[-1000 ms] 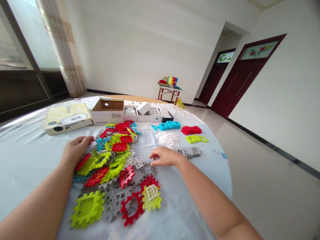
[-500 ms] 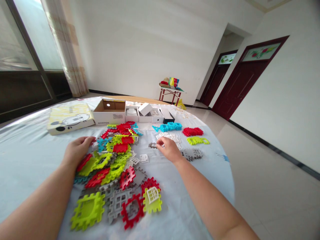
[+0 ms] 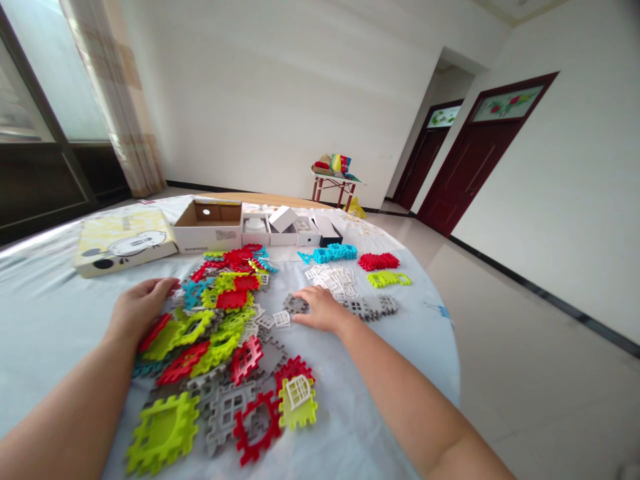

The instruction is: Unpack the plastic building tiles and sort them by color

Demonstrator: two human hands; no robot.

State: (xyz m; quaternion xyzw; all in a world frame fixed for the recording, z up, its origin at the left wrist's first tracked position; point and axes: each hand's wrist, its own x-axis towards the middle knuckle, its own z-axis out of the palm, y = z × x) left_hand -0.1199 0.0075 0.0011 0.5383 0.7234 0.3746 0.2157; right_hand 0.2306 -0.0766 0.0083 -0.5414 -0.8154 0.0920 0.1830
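My right hand (image 3: 323,308) has its thumb and fingers around the edge of a grey toothed building tile (image 3: 295,305), just above the tablecloth. Beyond that hand lies a heap of small white window frames (image 3: 334,280), and to its right is a row of grey tiles (image 3: 373,307). My left hand (image 3: 143,305) is closed at the left side of a mixed pile of red, lime, blue and grey tiles. A bit of red shows at its fingertips; what it grips is mostly hidden. A lime tile (image 3: 167,430) and a red frame tile (image 3: 257,427) lie nearest me.
Grouped blue tiles (image 3: 335,253), red tiles (image 3: 379,261) and lime tiles (image 3: 389,279) lie at the right. Along the back stand a yellow box lid (image 3: 125,240), an open carton (image 3: 207,237) and several small white boxes (image 3: 256,233). The round table's edge curves down on the right.
My right hand has shifted slightly left and down with the grey tile, which now shows more of its flat face; the fingers are more spread. My left hand stays by the pile. The view has shifted slightly.
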